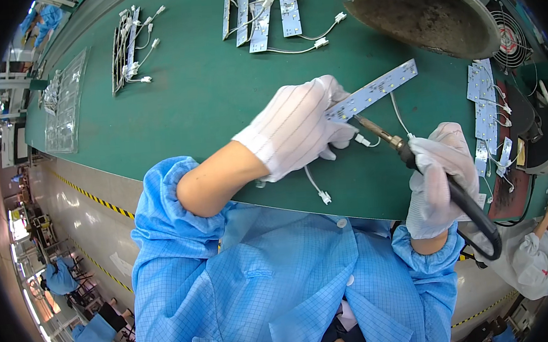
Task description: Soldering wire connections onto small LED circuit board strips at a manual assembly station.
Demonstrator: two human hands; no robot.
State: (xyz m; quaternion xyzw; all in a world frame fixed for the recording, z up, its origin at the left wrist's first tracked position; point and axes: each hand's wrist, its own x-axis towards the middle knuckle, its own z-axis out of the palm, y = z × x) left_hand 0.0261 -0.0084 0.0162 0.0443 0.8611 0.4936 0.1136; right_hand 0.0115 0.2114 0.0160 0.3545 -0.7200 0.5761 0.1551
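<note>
— Left hand [303, 127]?
— White-gloved and closed, gripping one end of a slim LED circuit strip [382, 86].
— And the strip, where exactly?
— Over the green tabletop [216, 67], in front of the chest. Slanting up to the right, free end farthest out, pale face with small LEDs in view.
— Right hand [443, 178]?
— Gloved as well, curled firmly round a soldering iron [382, 130] by its black handle.
— Iron's tip [357, 118]?
— Right at the strip's lower edge, just beside the left hand. Touching or barely short of it? Cannot tell.
— Leads close by?
— One thin white lead [399, 112] from the strip down toward the right hand. A white plug [365, 140] just below the tip. Another plug [325, 197] near the table's front edge, on a lead out from beneath the left hand.
— Farther out?
— At the far side, a row of wired LED strips [260, 22]. To the left, a bundle of strips [127, 51], then a clear plastic tray [63, 116] by the table's edge. To the right, more strips with leads [485, 102]. Above those, a round metal hood [418, 11] beside a round fan [510, 37].
</note>
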